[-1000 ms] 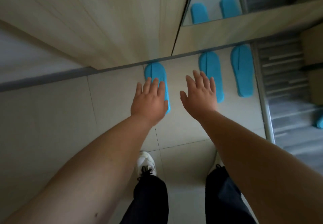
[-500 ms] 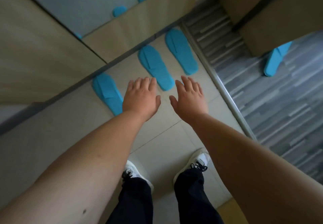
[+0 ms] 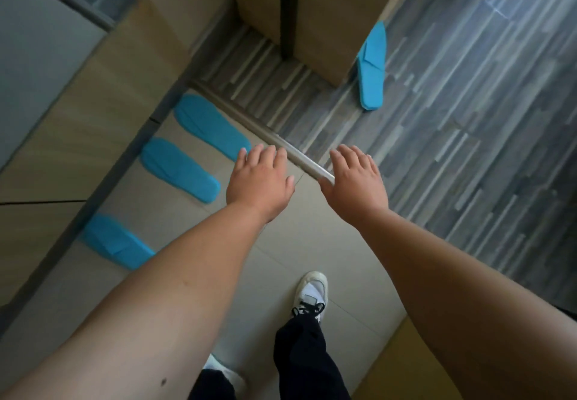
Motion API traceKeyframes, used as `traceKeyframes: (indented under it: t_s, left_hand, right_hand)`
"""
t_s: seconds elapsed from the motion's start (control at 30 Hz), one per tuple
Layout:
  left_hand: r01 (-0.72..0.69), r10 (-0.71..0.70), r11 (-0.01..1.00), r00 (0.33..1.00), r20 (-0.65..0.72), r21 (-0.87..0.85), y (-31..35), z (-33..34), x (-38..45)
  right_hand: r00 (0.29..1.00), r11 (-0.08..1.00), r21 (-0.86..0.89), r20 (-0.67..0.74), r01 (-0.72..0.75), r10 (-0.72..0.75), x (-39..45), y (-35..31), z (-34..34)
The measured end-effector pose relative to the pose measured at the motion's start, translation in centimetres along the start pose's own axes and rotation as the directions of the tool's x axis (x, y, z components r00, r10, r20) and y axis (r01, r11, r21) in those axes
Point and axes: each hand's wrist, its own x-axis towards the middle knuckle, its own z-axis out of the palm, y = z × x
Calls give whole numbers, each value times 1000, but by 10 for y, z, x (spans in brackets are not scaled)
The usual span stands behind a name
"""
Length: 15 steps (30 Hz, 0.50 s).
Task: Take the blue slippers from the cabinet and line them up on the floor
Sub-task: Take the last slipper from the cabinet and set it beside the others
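Three blue slippers lie in a row on the beige tiles along the wooden cabinet base: one at the far end point(image 3: 212, 126), a middle one point(image 3: 179, 168), and a near one point(image 3: 114, 240) partly hidden by my left forearm. A fourth blue slipper point(image 3: 371, 67) lies apart on the grey striped floor beside a wooden cabinet corner point(image 3: 324, 19). My left hand point(image 3: 260, 182) hovers empty, fingers spread, just right of the far slipper. My right hand point(image 3: 354, 181) is also empty and spread, above the metal floor strip.
A metal threshold strip point(image 3: 299, 161) divides the beige tiles from the grey striped floor point(image 3: 468, 150). The wooden cabinet front point(image 3: 93, 103) runs along the left. My white shoe point(image 3: 310, 295) and dark trouser legs are below.
The view has swung to the right: the row of slippers has slid to the left and the lone slipper by the cabinet corner has come closer to centre. Both hands stay empty and spread.
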Motion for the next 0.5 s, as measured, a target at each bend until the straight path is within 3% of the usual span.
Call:
traceKeyframes:
  t_s: [0.5]
  left_hand:
    - [-168, 166, 984, 985, 44, 61, 108, -12, 105]
  right_hand:
    - [986, 985, 53, -5, -166, 166, 48, 130, -27]
